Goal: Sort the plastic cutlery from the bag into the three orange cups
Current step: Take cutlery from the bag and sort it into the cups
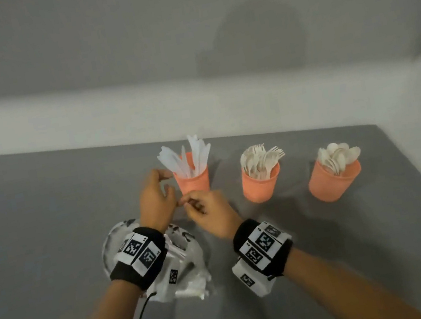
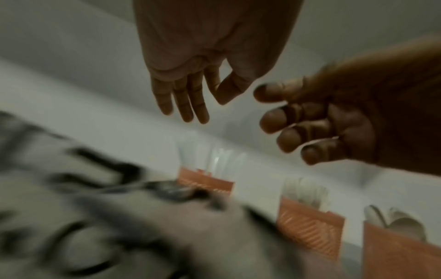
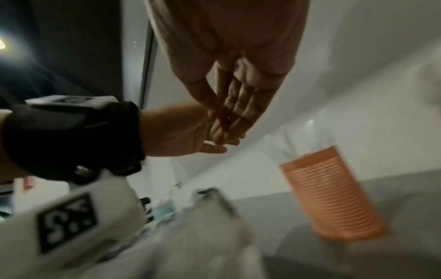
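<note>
A person's two hands meet above a grey table (image 1: 44, 204), just in front of the first of three orange cups standing in a row. The left hand (image 1: 155, 196) hangs beside the knife cup (image 1: 193, 180), its fingers loose, slightly apart and holding nothing. The right hand (image 1: 210, 212) sits just beside it, fingers curled inward with the tips close to the left palm; motion blur hides whether anything is pinched there. Clear plastic knives (image 1: 189, 156) stand upright in the left cup, forks (image 1: 259, 160) fill the middle cup (image 1: 261, 185), and spoons (image 1: 338, 156) fill the right cup (image 1: 334, 183). The plastic bag (image 1: 191, 268) lies crumpled on the table under and behind the left wrist, nearer the person than the cups; its contents cannot be made out. Both wrists wear black bands (image 1: 263, 250) carrying white blocks with square black-and-white markers. A pale wall (image 1: 183, 38) rises behind the table
</note>
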`<state>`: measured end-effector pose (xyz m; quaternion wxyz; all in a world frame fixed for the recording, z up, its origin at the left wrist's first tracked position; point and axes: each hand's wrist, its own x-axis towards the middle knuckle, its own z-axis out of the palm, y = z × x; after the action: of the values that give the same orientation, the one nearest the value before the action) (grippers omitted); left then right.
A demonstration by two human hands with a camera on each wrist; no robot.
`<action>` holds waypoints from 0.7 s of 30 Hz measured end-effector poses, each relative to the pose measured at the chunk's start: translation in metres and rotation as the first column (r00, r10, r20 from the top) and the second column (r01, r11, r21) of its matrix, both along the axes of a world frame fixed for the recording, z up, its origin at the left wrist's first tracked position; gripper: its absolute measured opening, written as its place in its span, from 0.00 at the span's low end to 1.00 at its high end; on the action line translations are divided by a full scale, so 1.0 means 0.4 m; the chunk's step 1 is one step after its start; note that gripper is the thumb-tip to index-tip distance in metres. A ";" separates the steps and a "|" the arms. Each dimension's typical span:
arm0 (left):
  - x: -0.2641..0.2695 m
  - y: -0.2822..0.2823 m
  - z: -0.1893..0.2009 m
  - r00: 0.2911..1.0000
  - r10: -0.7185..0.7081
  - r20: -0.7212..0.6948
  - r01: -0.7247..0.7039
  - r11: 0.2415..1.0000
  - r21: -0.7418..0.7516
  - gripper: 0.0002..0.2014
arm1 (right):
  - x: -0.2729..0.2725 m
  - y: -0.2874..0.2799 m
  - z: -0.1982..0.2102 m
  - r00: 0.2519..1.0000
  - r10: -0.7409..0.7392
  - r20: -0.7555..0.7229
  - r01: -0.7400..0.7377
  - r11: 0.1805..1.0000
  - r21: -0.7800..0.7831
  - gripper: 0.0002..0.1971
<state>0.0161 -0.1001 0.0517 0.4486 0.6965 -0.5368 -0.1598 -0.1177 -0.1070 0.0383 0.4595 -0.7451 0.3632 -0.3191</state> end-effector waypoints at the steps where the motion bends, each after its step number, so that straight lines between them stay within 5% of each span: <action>1: 0.029 0.017 -0.016 0.996 0.047 0.072 -0.048 0.999 0.018 0.10 | 0.032 0.019 -0.006 0.997 0.064 -0.033 -0.063 0.997 0.045 0.10; 6: 0.171 0.112 -0.070 0.916 0.161 0.367 -0.281 0.911 0.301 0.07 | 0.158 0.096 -0.034 0.909 0.262 -0.325 -0.256 0.965 0.063 0.12; 9: 0.205 0.142 -0.091 0.901 0.047 0.432 -0.282 0.820 0.499 0.10 | 0.176 0.095 -0.065 0.719 0.306 -0.624 -0.322 0.942 0.091 0.13; 12: 0.227 0.157 -0.101 0.946 -0.037 0.322 -0.173 0.782 0.598 0.17 | 0.163 0.075 -0.077 0.555 0.219 -0.803 -0.253 0.963 0.088 0.08; 17: 0.201 0.151 -0.094 0.973 -0.117 0.201 -0.015 0.833 0.553 0.27 | 0.160 0.057 -0.097 0.498 0.138 -0.856 -0.185 0.981 0.051 0.26; 21: 0.187 0.144 -0.079 0.969 -0.188 0.162 0.078 0.850 0.521 0.28 | 0.180 0.042 -0.127 0.568 0.207 -0.796 -0.119 0.978 0.170 0.29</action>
<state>0.0911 -0.0424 0.0202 0.1776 0.7641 -0.5658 -0.2538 -0.0455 -0.0903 -0.0125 0.3064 -0.8153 0.4772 0.1172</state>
